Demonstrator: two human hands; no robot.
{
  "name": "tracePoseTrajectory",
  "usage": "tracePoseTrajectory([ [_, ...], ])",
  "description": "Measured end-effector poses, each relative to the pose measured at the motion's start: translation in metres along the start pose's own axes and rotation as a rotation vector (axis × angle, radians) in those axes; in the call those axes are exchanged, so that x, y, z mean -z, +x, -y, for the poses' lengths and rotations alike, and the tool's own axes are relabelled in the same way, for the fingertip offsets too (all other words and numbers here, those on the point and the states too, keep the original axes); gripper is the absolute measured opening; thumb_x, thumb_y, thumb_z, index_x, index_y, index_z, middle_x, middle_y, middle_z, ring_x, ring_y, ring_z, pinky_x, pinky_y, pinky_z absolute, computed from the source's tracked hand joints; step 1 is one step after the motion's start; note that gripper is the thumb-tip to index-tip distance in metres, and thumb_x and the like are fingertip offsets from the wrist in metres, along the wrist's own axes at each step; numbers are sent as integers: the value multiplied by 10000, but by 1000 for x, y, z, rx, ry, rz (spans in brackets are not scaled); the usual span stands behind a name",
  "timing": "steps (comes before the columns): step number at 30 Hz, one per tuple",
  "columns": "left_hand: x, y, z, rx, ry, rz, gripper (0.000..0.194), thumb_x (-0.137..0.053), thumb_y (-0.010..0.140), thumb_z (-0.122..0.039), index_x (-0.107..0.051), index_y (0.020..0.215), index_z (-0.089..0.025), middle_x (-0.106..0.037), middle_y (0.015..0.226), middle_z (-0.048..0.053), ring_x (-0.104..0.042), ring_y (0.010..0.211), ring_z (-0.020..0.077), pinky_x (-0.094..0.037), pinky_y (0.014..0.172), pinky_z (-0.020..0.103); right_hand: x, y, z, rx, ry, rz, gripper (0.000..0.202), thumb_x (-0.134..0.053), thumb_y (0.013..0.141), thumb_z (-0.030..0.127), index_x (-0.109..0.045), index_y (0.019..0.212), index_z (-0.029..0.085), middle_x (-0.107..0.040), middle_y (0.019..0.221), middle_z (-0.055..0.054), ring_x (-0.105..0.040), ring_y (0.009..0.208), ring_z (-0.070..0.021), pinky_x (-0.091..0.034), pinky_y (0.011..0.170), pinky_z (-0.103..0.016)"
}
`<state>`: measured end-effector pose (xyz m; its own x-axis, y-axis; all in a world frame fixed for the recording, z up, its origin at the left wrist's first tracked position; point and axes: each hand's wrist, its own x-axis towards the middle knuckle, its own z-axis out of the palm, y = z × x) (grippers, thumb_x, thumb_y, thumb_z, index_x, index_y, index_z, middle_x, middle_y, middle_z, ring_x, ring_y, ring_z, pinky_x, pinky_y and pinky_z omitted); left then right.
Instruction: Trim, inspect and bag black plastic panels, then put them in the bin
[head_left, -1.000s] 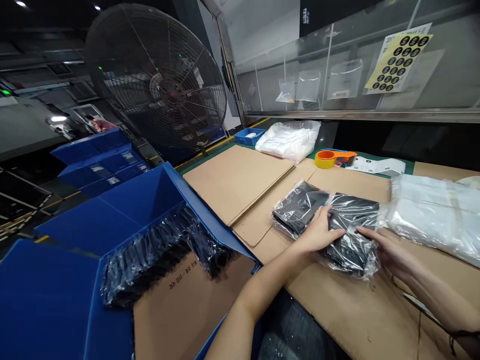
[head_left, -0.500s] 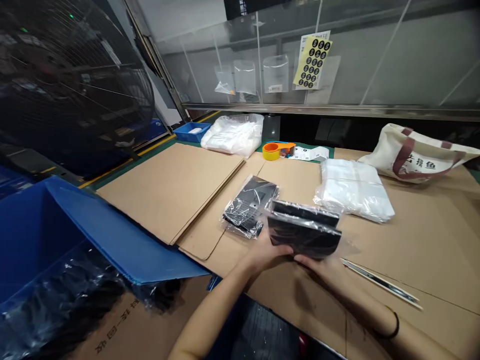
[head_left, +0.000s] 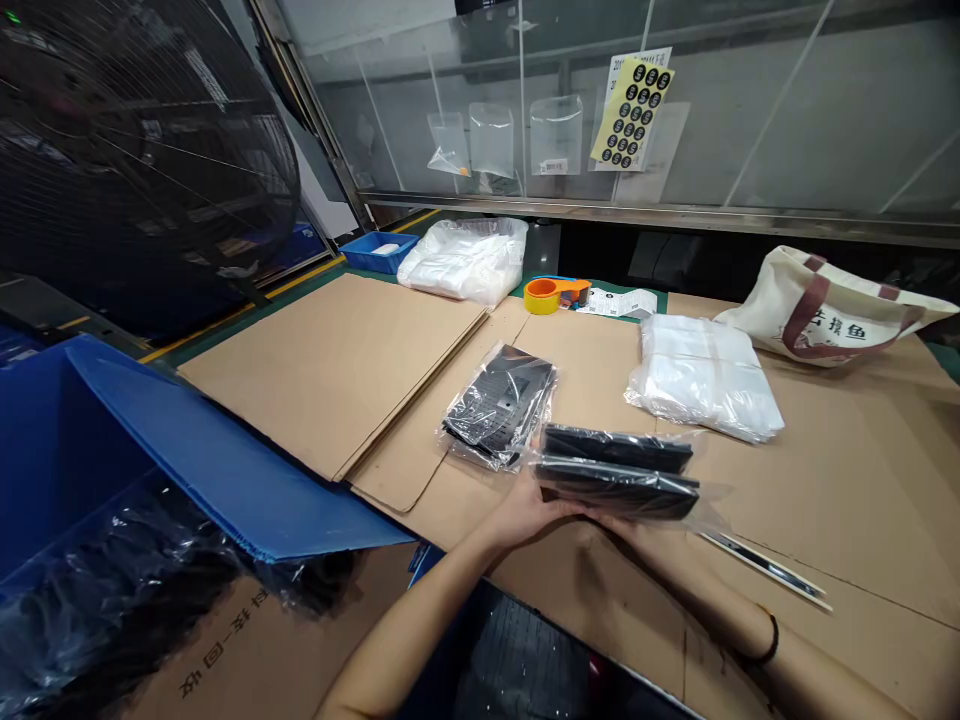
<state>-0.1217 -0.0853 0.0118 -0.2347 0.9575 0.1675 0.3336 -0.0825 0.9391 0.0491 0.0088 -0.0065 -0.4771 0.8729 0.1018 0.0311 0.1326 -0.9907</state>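
Observation:
Black flat pieces in clear plastic bags [head_left: 619, 487] are gripped between both hands above the cardboard-covered table, in two layers with a gap between them. My left hand [head_left: 529, 510] is closed around their left end, its thumb along the near side. My right hand [head_left: 626, 528] holds them from the near side and below; most of its fingers are hidden behind the bags. Just beyond my left hand, another bagged stack of black pieces [head_left: 501, 405] lies flat on the table.
A blue bin [head_left: 247, 500] with bagged black pieces stands at the left. Around the table lie cardboard sheets [head_left: 337, 360], clear bag stacks [head_left: 705, 375], a tape dispenser [head_left: 551, 294], a cloth bag [head_left: 840, 310] and a thin strip [head_left: 769, 572]. A large fan [head_left: 142, 150] stands far left.
The bagged pieces in my hands have tipped so that more of their edges and less of their broad face shows. They have sunk slightly. The view has shifted a little.

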Motion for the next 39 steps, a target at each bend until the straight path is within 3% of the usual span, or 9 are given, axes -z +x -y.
tracePoseTrajectory([
  [4,-3,9,2,-11,-107,-93,600,-737,766,-401,-545,1264,-127,-674,1169,140,-641,1075,268,-523,929,430,-2,8,4,11,-71,145,361,-803,637,441,-720,884,191,-742,907,-91,-685,916,-307,-502,948,-524],
  [9,-4,31,-9,-43,-123,-131,618,-594,880,-403,-413,1427,-181,-496,1441,113,-439,1346,246,-312,1146,439,-11,21,11,-8,85,-116,644,-742,724,456,-540,1272,185,-619,1285,-96,-561,1205,-265,-365,1098,-487],
  [13,-4,45,-3,115,-219,-174,538,-534,893,-365,-483,1384,-152,-451,1467,132,-380,1385,267,-272,1161,469,-24,33,6,-201,234,-116,708,-669,771,527,-474,1352,173,-555,1376,-124,-512,1278,-274,-341,1115,-491],
  [19,0,34,14,151,-33,-220,556,-490,910,-352,-436,1411,-118,-377,1508,167,-339,1405,253,-252,1169,456,-35,40,-8,-181,245,-111,793,-605,794,570,-367,1463,217,-368,1536,-80,-345,1412,-247,-236,1174,-466],
  [24,-2,14,2,-164,435,-241,535,-414,967,-260,-303,1488,-206,-338,1543,124,-306,1424,242,-321,1148,464,-45,39,-10,-151,210,-125,819,-574,820,576,-302,1503,214,-240,1588,-69,-186,1473,-265,-113,1199,-494],
  [28,-7,9,-23,-597,646,-268,597,-505,925,-173,-320,1486,-261,-425,1491,86,-457,1331,246,-425,1079,386,-40,44,2,-78,155,-108,780,-710,738,501,-473,1417,198,-445,1484,-94,-351,1406,-301,-240,1175,-479],
  [33,-29,29,-43,-914,568,-216,642,-596,856,-112,-402,1453,-248,-542,1388,59,-611,1117,226,-493,989,335,26,50,50,-23,-267,119,802,-682,773,469,-417,1449,130,-266,1564,-122,-198,1456,-331,-221,1170,-501],
  [36,-58,35,-38,-1061,495,83,575,-540,892,-108,-410,1444,-200,-614,1287,107,-611,1123,235,-512,944,336,95,51,94,115,-372,61,486,-712,764,320,-631,1236,244,-535,1414,-2,-460,1339,-254,-328,1134,-428],
  [39,-95,34,-26,-1071,451,338,429,-487,932,-136,-487,1358,-189,-654,1228,120,-612,1136,228,-502,959,329,182,57,134,140,-384,-133,194,-728,770,196,-727,963,211,-727,1073,8,-635,1093,-210,-409,1063,-408],
])
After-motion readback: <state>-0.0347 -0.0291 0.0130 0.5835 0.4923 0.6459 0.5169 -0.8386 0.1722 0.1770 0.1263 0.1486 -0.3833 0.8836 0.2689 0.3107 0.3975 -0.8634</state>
